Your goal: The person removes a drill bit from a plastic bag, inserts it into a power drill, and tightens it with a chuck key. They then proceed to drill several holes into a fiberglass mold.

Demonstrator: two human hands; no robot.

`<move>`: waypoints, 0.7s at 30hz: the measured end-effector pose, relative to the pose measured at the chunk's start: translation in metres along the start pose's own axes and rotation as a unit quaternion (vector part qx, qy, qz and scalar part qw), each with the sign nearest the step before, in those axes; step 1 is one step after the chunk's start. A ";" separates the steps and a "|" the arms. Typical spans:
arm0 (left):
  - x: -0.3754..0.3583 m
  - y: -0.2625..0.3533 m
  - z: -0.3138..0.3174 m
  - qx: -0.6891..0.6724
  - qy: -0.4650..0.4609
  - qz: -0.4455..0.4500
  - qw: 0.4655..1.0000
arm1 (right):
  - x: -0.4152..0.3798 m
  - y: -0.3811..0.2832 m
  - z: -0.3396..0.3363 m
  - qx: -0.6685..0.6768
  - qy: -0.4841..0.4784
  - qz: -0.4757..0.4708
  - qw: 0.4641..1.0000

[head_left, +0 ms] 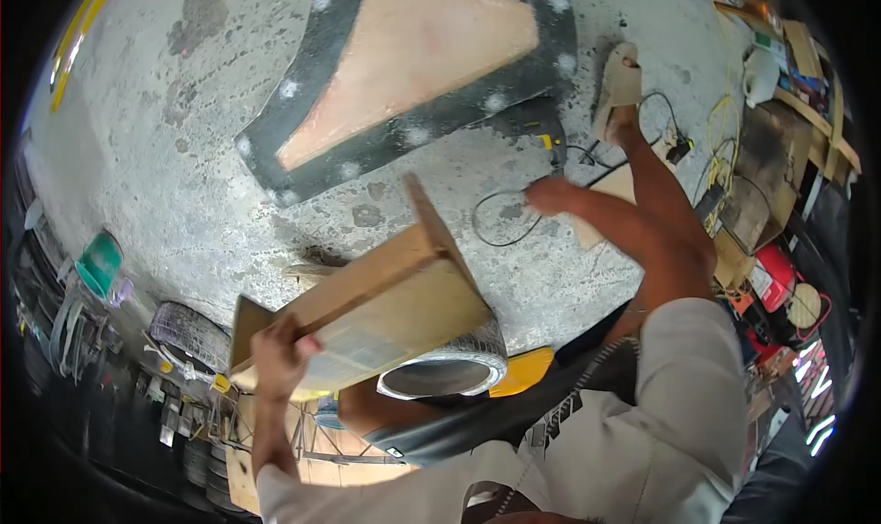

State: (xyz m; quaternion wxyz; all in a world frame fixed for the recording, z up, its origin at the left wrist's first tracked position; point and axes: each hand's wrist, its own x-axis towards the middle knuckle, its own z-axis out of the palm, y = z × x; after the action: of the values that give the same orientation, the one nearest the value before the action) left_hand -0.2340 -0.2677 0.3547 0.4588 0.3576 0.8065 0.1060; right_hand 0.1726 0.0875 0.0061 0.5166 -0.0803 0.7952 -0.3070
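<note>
My left hand (280, 354) is wrapped around the near left edge of a box-like wooden stool (395, 317), worn and brownish yellow. It is tipped on its side, its end boards pointing away from me. Over the floor to the right is my right hand (553, 196), beside a loop of dark cable (477, 221). Its fingers are smeared by motion. Just beyond it lies a black and yellow power tool (549, 141), partly under a large shaped panel (418, 65) with a dark border and pale spots.
A tire (450, 368) lies close behind the stool, another tire (188, 336) farther left. A green bucket (99, 262) stands at the left. My sandalled foot (619, 88) is on the concrete floor (239, 93). Wood scraps (771, 166) and cords clutter the right side.
</note>
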 end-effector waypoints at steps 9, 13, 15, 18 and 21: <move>0.133 0.023 0.246 0.025 -0.206 -0.013 0.978 | -0.188 0.146 -0.130 0.060 0.302 0.224 0.925; 0.165 0.029 0.303 -0.001 -0.285 -0.035 0.958 | -0.195 0.112 -0.214 0.082 0.144 0.269 0.949; 0.165 0.016 0.335 0.017 -0.291 -0.014 0.956 | -0.195 0.126 -0.220 0.025 0.230 0.203 0.952; 0.153 -0.012 0.381 0.016 -0.308 0.041 0.950 | -0.213 0.101 -0.279 0.005 0.394 0.178 0.902; 0.160 -0.007 0.367 -0.027 -0.328 0.067 0.942 | -0.230 0.020 -0.326 0.034 0.454 0.176 0.873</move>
State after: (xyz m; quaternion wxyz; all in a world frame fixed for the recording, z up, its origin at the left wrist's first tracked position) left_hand 0.0106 -0.2232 0.0404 0.6993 0.4136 0.5820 0.0352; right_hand -0.0030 0.3374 0.2628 0.1468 0.2270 0.9322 -0.2407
